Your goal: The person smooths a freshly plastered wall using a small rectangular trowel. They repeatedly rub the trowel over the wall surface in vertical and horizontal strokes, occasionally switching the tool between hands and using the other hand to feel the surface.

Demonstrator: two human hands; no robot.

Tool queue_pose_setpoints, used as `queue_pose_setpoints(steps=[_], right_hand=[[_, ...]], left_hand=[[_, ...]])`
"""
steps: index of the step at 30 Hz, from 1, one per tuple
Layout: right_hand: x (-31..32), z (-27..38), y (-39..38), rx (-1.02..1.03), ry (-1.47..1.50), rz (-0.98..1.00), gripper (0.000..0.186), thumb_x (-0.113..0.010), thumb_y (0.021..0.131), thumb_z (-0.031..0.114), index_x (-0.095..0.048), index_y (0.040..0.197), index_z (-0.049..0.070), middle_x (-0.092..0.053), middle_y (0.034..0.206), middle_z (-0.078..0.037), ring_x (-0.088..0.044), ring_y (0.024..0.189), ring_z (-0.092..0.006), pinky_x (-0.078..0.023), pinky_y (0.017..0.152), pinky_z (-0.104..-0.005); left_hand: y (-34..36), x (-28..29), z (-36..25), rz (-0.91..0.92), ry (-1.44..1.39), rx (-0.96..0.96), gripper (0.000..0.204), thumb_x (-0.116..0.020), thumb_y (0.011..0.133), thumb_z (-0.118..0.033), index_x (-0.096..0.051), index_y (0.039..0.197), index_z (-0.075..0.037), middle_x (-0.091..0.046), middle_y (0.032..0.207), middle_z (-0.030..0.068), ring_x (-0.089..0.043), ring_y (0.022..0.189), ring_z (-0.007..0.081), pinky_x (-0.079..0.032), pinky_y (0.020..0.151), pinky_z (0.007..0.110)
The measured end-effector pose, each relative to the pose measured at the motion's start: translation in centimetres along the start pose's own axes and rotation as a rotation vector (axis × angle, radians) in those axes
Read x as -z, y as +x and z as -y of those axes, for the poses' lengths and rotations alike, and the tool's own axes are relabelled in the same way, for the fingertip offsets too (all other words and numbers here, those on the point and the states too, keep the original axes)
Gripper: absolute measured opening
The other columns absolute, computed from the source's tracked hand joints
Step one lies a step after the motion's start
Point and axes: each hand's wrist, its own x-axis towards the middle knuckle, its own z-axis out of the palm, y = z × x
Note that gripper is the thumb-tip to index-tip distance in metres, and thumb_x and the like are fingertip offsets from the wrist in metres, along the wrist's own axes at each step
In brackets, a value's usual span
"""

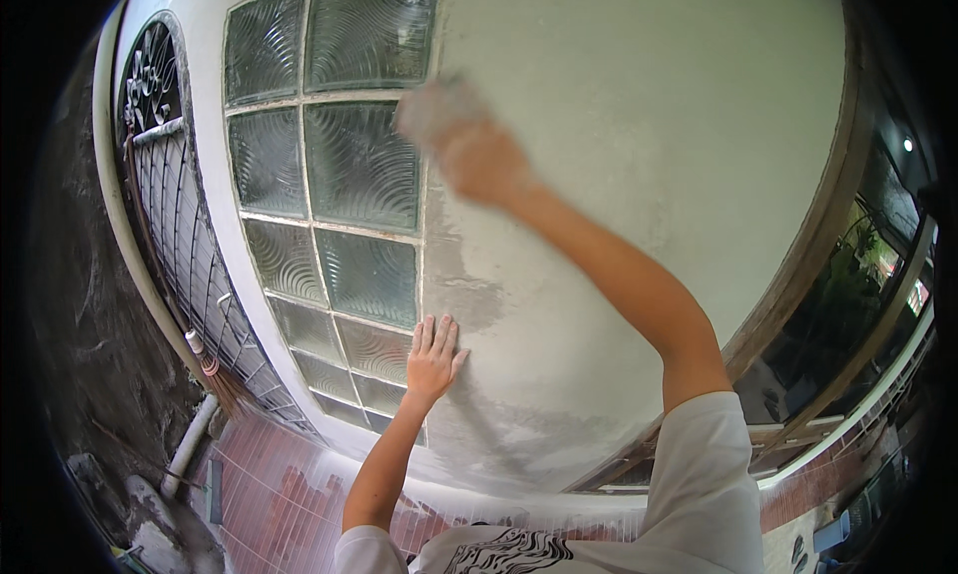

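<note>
My left hand (433, 356) lies flat with fingers spread, against the wall at the right edge of the glass block window. Raised higher, my right hand (482, 161) is smeared by motion. Its fingers close around a greyish, blurred pad-like thing (439, 110), too unclear to name. That thing is by the border between the upper glass blocks (361, 160) and the pale plastered wall (649, 105). Darker, rough grey patches (467, 289) mark the plaster above and below my left hand.
A metal grille gate (190, 205) stands on the left, with a broom (222, 379) leaning by it. Below are dusty red floor tiles (284, 474) and a pale pipe (190, 446). On the right, a wooden frame (798, 285) borders dark window glass (828, 314).
</note>
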Motion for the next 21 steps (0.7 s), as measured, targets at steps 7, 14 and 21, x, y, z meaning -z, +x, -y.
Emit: queue_pose_setpoints(steps=[7, 14, 21], right_hand=[[1.6, 1.0, -10.5, 0.038, -0.087, 0.131, 0.065, -0.053, 0.093, 0.025, -0.034, 0.155, 0.025, -0.027, 0.163, -0.001, -0.021, 0.151, -0.0214, -0.009, 0.125, -0.0501], [8.3, -11.5, -6.6, -0.474, -0.373, -0.297, 0.062, -0.050, 0.096, 0.029, -0.033, 0.156, 0.028, -0.029, 0.163, 0.000, -0.026, 0.150, -0.0232, -0.010, 0.123, -0.0512], [4.6, -3.3, -9.5, -0.204, -0.215, 0.055, 0.063, -0.053, 0.094, 0.029, -0.036, 0.154, 0.029, -0.029, 0.163, 0.001, -0.025, 0.150, -0.0234, -0.010, 0.123, -0.0520]], left_hand=[[-0.2, -0.3, 0.2, 0.058, 0.053, -0.006, 0.065, -0.059, 0.091, -0.053, -0.059, 0.134, -0.004, -0.048, 0.148, 0.0137, -0.037, 0.141, 0.0402, -0.029, 0.117, 0.052], [2.3, 2.9, -1.2, 0.030, -0.125, -0.091, 0.068, -0.056, 0.095, -0.042, -0.043, 0.146, 0.001, -0.039, 0.154, 0.0193, -0.033, 0.142, 0.0446, -0.026, 0.118, 0.053], [18.6, 8.4, -0.7, -0.269, -0.170, -0.188, 0.059, -0.045, 0.098, -0.026, -0.036, 0.151, -0.001, -0.033, 0.159, 0.0147, -0.028, 0.146, 0.0410, -0.025, 0.118, 0.051]])
